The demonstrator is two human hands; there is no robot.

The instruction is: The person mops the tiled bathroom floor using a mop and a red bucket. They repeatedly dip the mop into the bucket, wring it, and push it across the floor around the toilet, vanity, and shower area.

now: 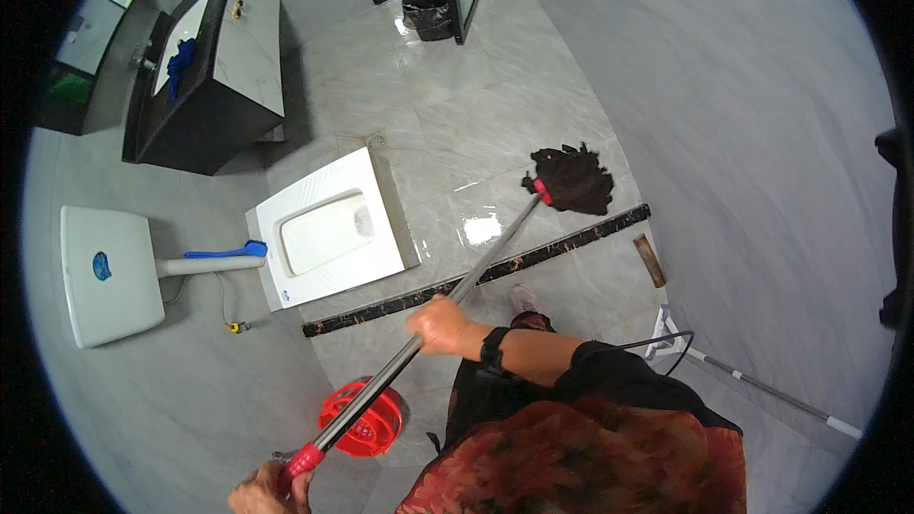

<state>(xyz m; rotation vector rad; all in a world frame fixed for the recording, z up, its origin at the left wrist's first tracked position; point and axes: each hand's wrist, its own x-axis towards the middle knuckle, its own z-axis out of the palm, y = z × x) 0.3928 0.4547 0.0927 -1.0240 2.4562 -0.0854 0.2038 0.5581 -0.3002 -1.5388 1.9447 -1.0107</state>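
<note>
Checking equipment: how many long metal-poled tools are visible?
2: the silver-poled, dark-headed mop in the left hand and right hand; the silver-poled, white-headed tool by the right grey wall. Others may be hidden.

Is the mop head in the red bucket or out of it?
Out: the dark mop head lies spread on the floor tiles beyond the black strip, well apart from the red bucket.
</note>
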